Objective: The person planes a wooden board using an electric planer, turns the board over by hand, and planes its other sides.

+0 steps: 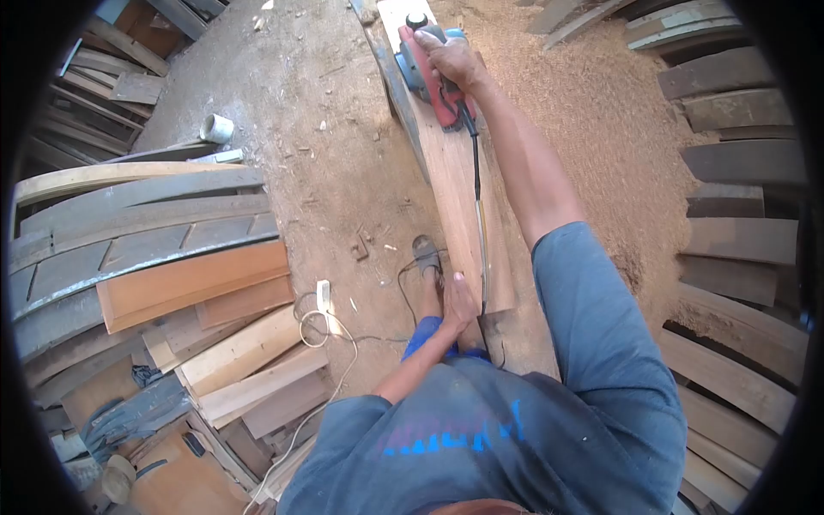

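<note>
R hand (455, 62): clenched on 1 planer (438, 90)
L hand (461, 304): at 1 board (455, 193), near-end edge; clench unclear
Floor (335, 112): open L of grip (dusty)

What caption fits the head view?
Right hand on a red power tool, left hand against the long wooden board.

Bare wood, moulded plastic and matt cloth
The plank (453, 197) is pale brown wood, smooth-looking and matt, with visible grain; the electric planer (427, 75) on it has a red plastic casing, and its power cord (475, 163) has a dark, flexible sheath. The weathered boards (146, 210) look grey, dull and rough, the reddish-brown board (197, 283) smoother. Loose, coarse-textured wood shavings (601, 112) cover gritty ground (318, 172); the T-shirt (463, 412) is matt, creased cloth.
</note>
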Demonstrator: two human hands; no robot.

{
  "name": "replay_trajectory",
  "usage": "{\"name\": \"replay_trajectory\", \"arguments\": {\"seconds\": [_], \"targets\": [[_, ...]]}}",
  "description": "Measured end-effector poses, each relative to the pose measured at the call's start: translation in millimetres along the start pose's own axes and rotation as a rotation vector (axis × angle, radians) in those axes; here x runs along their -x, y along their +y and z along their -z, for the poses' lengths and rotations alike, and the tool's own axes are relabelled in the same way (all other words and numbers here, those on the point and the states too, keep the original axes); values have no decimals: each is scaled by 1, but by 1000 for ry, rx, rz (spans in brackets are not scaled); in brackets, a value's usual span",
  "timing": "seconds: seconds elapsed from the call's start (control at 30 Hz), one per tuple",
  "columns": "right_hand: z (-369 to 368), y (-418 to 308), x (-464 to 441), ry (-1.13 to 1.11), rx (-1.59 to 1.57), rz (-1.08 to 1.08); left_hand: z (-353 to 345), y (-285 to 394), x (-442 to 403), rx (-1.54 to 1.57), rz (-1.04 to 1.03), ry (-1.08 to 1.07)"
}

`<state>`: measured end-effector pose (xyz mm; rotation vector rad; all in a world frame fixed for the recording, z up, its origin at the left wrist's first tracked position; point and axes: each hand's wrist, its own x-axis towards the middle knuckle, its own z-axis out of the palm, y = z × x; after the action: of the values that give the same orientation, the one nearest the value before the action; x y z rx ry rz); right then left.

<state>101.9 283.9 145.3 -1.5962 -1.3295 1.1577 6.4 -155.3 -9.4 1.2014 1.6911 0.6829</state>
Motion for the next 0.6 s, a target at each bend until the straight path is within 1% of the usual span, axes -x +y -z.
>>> {"name": "replay_trajectory", "arguments": {"seconds": [0.07,0.1,0.17,0.27,0.3,0.33,0.4,0.43,0.47,0.5,0.57,0.6], "targets": [[6,1,18,-8,4,32,3,6,10,13,54,-39],[6,4,29,-12,9,3,2,3,14,16,67,-61],[11,9,56,-9,14,-57,-10,-39,5,6,28,-118],[30,13,129,-65,89,-108,-21,-69,-5,58,9,-70],[35,14,156,-74,106,-127,-6,-42,0,-9,70,-121],[48,-7,205,-102,69,-100,21,15,9,-77,128,-172],[52,39,253,-122,3,-59,17,24,7,162,120,-189],[58,49,286,-105,48,-66,-8,-20,-5,468,56,-154],[60,68,320,-77,62,-13,-22,-44,-11,774,-8,-116],[62,88,355,-48,76,38,-20,-33,-7,766,8,-133],[76,97,430,-135,55,-102,-5,-3,3,749,52,-162],[83,102,466,-168,64,-163,-6,-14,-2,679,56,-191]]}}
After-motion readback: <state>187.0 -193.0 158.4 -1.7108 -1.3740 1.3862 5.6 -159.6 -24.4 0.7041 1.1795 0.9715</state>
